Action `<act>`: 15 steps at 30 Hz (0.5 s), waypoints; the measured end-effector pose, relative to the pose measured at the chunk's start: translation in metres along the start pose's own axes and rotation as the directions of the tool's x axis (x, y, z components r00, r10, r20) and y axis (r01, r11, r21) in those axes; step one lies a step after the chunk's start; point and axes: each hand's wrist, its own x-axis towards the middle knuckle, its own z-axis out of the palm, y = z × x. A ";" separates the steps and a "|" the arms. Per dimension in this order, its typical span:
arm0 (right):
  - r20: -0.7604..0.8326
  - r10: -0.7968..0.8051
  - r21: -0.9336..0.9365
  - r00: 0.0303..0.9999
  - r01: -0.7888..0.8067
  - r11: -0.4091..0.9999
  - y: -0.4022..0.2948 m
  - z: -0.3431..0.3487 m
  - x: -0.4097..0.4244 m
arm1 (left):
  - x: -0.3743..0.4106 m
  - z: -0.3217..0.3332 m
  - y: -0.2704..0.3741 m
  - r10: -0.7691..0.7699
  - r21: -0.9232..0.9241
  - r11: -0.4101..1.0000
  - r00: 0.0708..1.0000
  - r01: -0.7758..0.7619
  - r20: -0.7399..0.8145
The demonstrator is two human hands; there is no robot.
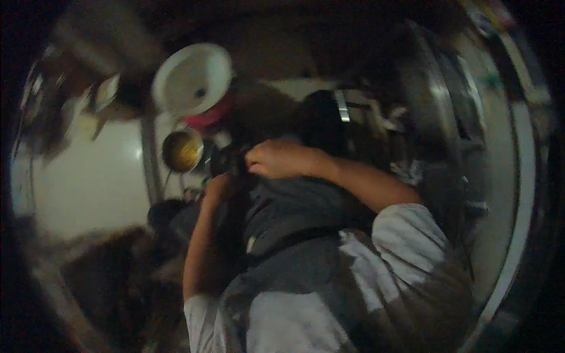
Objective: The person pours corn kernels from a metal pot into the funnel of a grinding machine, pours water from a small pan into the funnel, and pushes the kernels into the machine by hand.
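Observation:
The scene is dim and blurred. My right hand (273, 159) reaches across the front of my dark apron (304, 209), with its fingers curled. Lower and to its left is my left hand (220, 183), whose fingers fade into shadow. A dark, indistinct object (227, 161) lies between and just beyond the hands. I cannot tell whether either hand grips it. Left of it sits a round metal pot (166, 152) with yellow contents (189, 154). Beyond the pot stands a wide white basin (176, 86) with a small dark spot inside, above something red (211, 115).
A pale flat surface (88, 176) spreads out at the left, bordered by a dark edge (151, 159). On the right, a long pale ledge (525, 176) curves along the rim of the view. Blurred clutter (388, 117), including a shiny metal strip (342, 108), lies ahead to the right.

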 end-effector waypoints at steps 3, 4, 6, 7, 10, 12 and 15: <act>-0.269 -0.031 -0.164 0.963 -0.014 0.986 -0.008 -0.040 -0.052 | 0.069 0.038 -0.016 0.208 -0.074 0.973 0.968 -0.220 -0.140; -0.333 -0.053 -0.194 0.941 -0.013 0.981 -0.015 -0.061 -0.070 | 0.097 0.057 -0.021 0.328 -0.079 0.936 0.930 -0.344 -0.164; -0.420 -0.070 -0.311 0.905 -0.071 0.948 -0.026 -0.084 -0.099 | 0.116 0.070 -0.030 0.459 -0.051 0.876 0.862 -0.480 -0.215; -0.467 0.038 -0.310 0.883 -0.204 0.929 -0.034 -0.102 -0.126 | 0.116 0.080 -0.023 0.479 -0.026 0.868 0.848 -0.497 -0.225; -0.541 0.227 -0.388 0.810 -0.479 0.787 -0.048 -0.129 -0.172 | 0.085 0.089 -0.022 0.437 0.096 0.899 0.863 -0.427 -0.254; -0.656 0.291 -0.320 0.697 -0.605 0.729 -0.054 -0.144 -0.219 | 0.063 0.097 -0.023 0.408 0.141 0.913 0.871 -0.383 -0.272; -0.759 0.438 -0.230 0.483 -0.827 0.513 -0.089 -0.161 -0.277 | 0.040 0.104 -0.042 0.391 0.176 0.919 0.878 -0.354 -0.277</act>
